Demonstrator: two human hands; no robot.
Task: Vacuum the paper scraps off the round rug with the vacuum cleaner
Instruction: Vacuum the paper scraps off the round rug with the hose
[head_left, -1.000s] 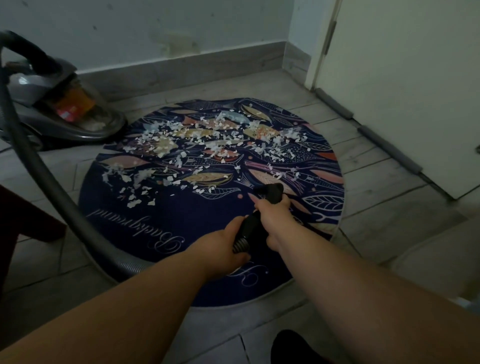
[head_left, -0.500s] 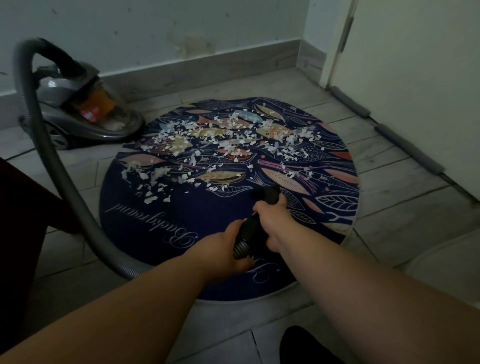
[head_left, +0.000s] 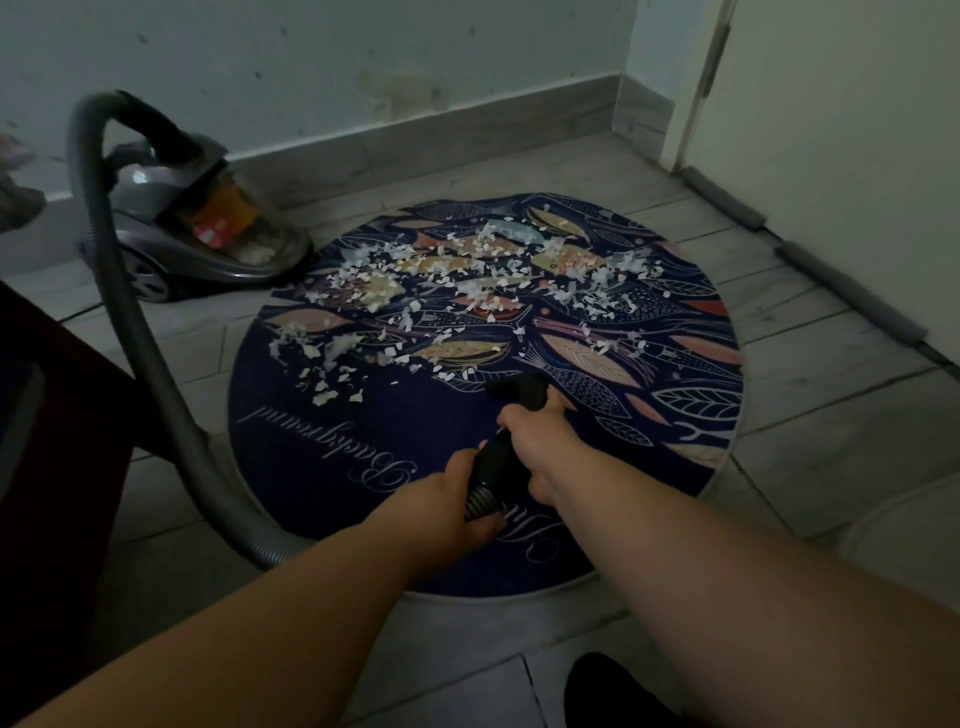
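both hands gripped the black nozzle (head_left: 511, 415) over the rug (head_left: 363, 441): right hand (head_left: 535, 441) ahead, left hand (head_left: 452, 499) curled round the hose (head_left: 124, 312) end. scraps (head_left: 467, 275) covered the far half.

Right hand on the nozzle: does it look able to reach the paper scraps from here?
Probably yes: the right hand grips the nozzle just short of the paper scraps, with only bare round rug between them.
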